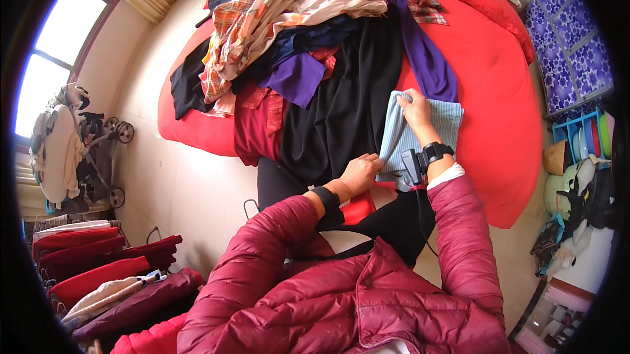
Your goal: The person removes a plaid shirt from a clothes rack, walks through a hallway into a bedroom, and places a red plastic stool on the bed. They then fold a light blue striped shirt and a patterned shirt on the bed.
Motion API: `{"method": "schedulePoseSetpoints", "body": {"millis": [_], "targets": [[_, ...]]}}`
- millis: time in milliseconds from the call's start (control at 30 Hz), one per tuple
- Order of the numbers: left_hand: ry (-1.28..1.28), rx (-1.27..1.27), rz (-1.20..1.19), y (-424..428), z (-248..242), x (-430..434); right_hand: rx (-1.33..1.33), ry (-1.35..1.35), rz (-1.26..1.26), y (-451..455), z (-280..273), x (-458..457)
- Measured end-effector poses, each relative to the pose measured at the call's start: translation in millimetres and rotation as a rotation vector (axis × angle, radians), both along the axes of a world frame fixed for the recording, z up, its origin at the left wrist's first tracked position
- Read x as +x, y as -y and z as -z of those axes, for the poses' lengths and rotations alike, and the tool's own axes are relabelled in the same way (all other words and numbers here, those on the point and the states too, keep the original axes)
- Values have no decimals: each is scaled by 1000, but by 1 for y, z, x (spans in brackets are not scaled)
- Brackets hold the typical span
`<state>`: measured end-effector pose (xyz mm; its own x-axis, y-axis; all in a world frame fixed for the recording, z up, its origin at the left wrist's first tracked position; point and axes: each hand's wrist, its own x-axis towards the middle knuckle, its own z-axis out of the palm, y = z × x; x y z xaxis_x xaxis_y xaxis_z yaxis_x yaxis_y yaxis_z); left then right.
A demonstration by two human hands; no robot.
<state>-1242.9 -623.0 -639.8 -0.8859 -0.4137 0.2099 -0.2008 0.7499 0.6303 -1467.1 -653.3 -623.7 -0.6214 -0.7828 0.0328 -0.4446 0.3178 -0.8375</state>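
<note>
A light blue striped cloth garment (pixel 445 120), partly folded, lies at the near edge of a bed with a red cover (pixel 502 157). My right hand (pixel 417 110) grips its upper left part between thumb and fingers. At its lower left edge, my left hand (pixel 362 173) pinches the fabric. Left of the garment, black cloth (pixel 339 108) drapes over the bed's edge towards my lap. A purple sleeve or leg of cloth (pixel 433 68) touches the garment's top. Beyond lies a heap of clothes with a patterned cream and orange fabric (pixel 295 9) on top.
A stroller (pixel 106 142) piled with cloth stands by the window at left. Red and maroon garments (pixel 93 260) hang on a rack at lower left. A blue rack (pixel 581 132) with basins, more clothes (pixel 576 201) and a purple patterned cabinet (pixel 571 49) are at right.
</note>
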Motion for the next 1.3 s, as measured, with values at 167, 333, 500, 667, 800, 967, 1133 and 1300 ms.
{"method": "schedulePoseSetpoints", "body": {"millis": [167,333,500,667,800,967,1133,1300], "targets": [[-7,525,-342,-2,17,5,-341,-244,-50,-53,-6,23],[88,643,-318,2,20,-24,-110,-495,-84,-109,5,40],[148,689,-256,6,-5,-26,-110,-340,11,-109,22,45],[-212,343,-212,3,-42,-35,-245,421,4,-106,16,43],[-287,146,76,-13,-56,-72,-427,1002,-81,-127,-3,20],[-116,148,536,-39,-48,-104,-401,1201,185,-175,-18,-10],[-157,158,487,-49,-40,-87,-174,801,319,-182,-2,-14],[-32,222,311,-20,-36,-41,-275,768,432,-160,15,-14]]}}
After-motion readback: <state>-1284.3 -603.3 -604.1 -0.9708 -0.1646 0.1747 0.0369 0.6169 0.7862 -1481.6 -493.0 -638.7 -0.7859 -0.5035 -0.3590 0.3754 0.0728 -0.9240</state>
